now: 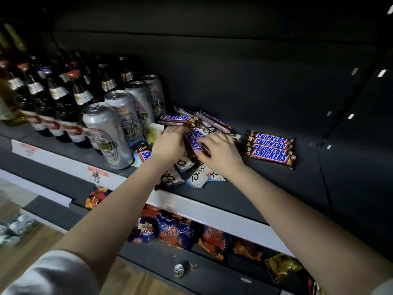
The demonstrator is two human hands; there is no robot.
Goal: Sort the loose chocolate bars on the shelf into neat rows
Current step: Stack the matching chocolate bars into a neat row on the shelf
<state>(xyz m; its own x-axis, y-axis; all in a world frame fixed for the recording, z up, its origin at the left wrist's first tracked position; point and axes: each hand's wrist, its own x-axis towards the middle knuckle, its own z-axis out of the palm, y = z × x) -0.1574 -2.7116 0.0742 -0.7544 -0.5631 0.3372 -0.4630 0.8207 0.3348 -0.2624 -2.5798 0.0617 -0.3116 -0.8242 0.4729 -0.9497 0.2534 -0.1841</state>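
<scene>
A loose pile of Snickers bars (177, 118) and white Dove bars (196, 176) lies in the middle of the dark shelf (244, 194). To its right, several Snickers bars (270, 149) sit side by side in a neat row. Both my hands are in the pile. My right hand (221, 153) grips one Snickers bar (192, 142) that stands tilted between the hands. My left hand (170, 143) has its fingers curled on the pile beside that bar, touching it. Another Snickers bar (144, 154) lies by the cans, partly hidden by my left wrist.
Tall silver beer cans (106, 133) and dark bottles (61, 99) stand close on the left of the pile. The shelf's white front rail (191, 206) runs below my arms. Snack bags (176, 233) fill the shelf beneath. Bare shelf lies right of the Snickers row.
</scene>
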